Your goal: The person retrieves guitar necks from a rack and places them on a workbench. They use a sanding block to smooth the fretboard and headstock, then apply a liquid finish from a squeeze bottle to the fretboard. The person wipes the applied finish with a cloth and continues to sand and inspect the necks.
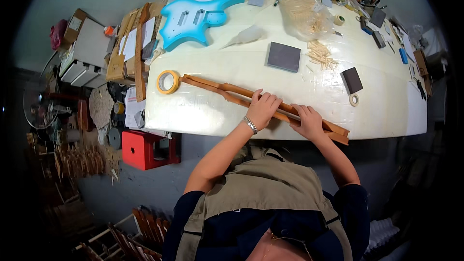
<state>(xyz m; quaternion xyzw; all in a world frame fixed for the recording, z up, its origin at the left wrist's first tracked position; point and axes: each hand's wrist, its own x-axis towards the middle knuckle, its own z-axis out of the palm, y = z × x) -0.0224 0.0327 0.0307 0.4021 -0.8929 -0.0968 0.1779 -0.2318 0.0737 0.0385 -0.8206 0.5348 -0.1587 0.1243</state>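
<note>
Two long orange-brown wooden neck pieces (217,88) lie side by side across the white table (208,111), running from upper left to lower right. My left hand (262,108) presses down on them near the middle, fingers curled over the wood. Just to its right, my right hand (308,121) grips the same pieces closer to their lower right end. A roll of yellow tape (167,81) lies at the pieces' far left end. A blue guitar body (193,18) rests at the back left of the table.
Dark sanding blocks (283,56) (352,79), a bag and loose pile of small wooden sticks (309,17), a glue bottle (246,35) and a small tape roll (354,100) sit on the table. Tools crowd the back right. A red box (142,149) and wood boards stand on the left.
</note>
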